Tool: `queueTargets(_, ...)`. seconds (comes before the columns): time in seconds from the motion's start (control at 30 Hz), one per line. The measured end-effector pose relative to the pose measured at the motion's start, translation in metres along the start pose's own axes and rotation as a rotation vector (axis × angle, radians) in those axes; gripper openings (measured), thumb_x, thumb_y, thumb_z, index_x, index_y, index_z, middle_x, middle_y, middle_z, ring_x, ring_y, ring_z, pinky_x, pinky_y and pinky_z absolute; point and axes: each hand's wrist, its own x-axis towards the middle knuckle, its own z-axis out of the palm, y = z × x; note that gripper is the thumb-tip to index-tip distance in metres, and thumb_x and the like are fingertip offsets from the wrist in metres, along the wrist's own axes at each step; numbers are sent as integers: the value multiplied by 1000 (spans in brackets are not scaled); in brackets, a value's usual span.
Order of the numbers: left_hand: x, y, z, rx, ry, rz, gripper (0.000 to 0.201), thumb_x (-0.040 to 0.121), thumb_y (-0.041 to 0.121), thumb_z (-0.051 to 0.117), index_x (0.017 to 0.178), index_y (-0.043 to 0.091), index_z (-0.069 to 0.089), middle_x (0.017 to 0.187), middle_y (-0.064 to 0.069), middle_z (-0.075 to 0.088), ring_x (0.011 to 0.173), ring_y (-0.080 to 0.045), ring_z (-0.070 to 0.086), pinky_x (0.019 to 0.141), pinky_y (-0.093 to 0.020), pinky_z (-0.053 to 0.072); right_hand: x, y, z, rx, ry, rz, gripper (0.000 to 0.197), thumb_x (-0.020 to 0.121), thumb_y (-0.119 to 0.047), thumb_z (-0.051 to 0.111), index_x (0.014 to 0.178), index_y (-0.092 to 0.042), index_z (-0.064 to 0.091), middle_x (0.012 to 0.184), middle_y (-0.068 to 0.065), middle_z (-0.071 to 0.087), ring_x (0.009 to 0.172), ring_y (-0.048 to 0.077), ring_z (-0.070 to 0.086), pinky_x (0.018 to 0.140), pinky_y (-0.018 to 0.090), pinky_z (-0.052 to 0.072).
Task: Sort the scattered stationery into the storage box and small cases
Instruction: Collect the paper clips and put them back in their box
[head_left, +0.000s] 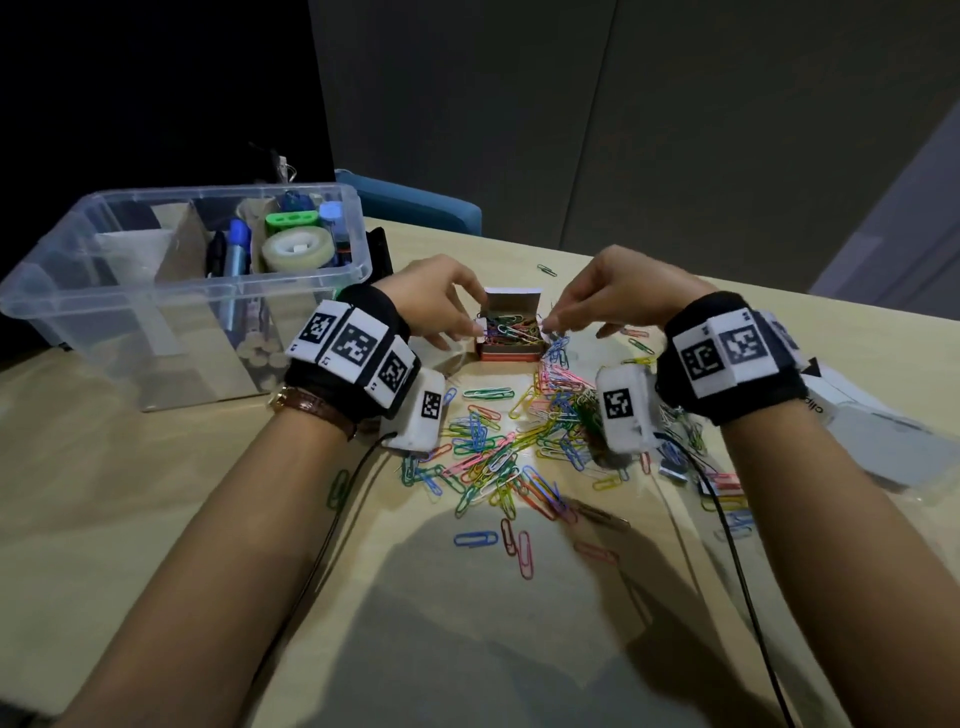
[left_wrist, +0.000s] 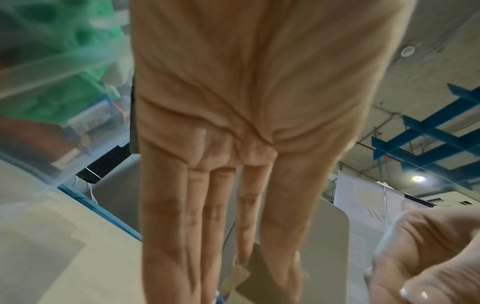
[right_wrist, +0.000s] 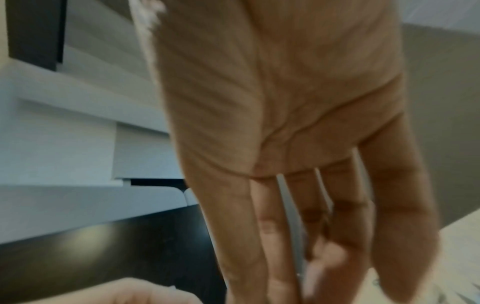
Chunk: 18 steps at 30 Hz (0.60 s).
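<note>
A small cardboard case (head_left: 510, 349), open and full of coloured paper clips, stands mid-table. My left hand (head_left: 470, 325) pinches the case's left flap between thumb and fingers; the left wrist view shows that hand (left_wrist: 259, 267) with a cardboard flap (left_wrist: 246, 275) at its fingertips. My right hand (head_left: 553, 322) pinches at the case's right edge, apparently its right flap; in the blurred right wrist view the right hand (right_wrist: 311, 267) has thumb and fingers meeting. A heap of loose paper clips (head_left: 519, 441) lies between my wrists. The clear storage box (head_left: 67, 291) stands far left.
The storage box holds pens (head_left: 236, 254), a tape roll (head_left: 296, 250) and a green item (head_left: 291, 221) in compartments. A white packet (head_left: 878, 441) lies by my right wrist. Stray clips (head_left: 524, 553) lie nearer me and one clip (head_left: 546, 270) farther off. A blue chair (head_left: 415, 205) stands behind.
</note>
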Motion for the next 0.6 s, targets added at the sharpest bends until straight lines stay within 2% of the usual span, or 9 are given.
queueTargets(0.07,2,-1,3,-31,33,1,47,83,6,72,127,10,55,100,-15,69,86,-22,67,74,-33,60,3,4,4,72,1,45,20,90,-25,68,102,-11,75,95,4,73,88,11,65,65,21,55)
queueTargets(0.13,2,-1,5,-38,17,6,47,81,5,74,125,8,58,97,-16,70,82,-22,68,72,-32,60,6,9,11,167,54,91,21,95,-16,61,107,-2,71,95,11,70,88,15,63,65,23,57)
queueTargets(0.2,3,0,6,-40,23,12,43,78,5,76,119,6,61,93,-16,71,74,-18,68,66,-26,60,8,12,18,223,44,134,22,98,-9,55,109,5,68,91,10,67,91,18,63,68,26,59)
queueTargets(0.27,3,1,5,-56,51,-2,41,76,3,77,113,7,61,90,-16,72,70,-16,69,59,-20,58,9,14,24,225,-7,156,23,99,-9,52,108,5,68,96,10,67,92,19,64,73,30,59)
queueTargets(0.33,5,0,4,-58,49,-15,36,75,0,77,107,4,64,89,-17,72,69,-17,69,56,-18,56,11,13,28,198,-57,156,24,100,-10,50,108,4,68,98,13,68,85,15,63,77,31,59)
queueTargets(0.4,7,-3,5,-44,18,-22,30,74,-3,78,102,-1,66,86,-16,71,68,-17,68,57,-19,56,12,14,31,190,-70,148,25,100,-8,49,108,6,67,97,16,68,82,15,63,73,29,59)
queueTargets(0.5,12,-7,5,-22,-14,-11,29,72,-5,79,98,-1,67,82,-14,70,65,-14,65,58,-19,56,15,17,32,203,-45,123,23,99,-7,51,107,7,68,101,23,71,85,18,64,68,25,58)
queueTargets(0.6,17,-13,5,-29,2,-4,29,72,-6,79,98,-4,67,77,-11,70,61,-11,65,59,-19,57,17,19,34,176,-7,93,20,97,-9,55,104,-1,73,101,17,72,83,16,66,62,17,56)
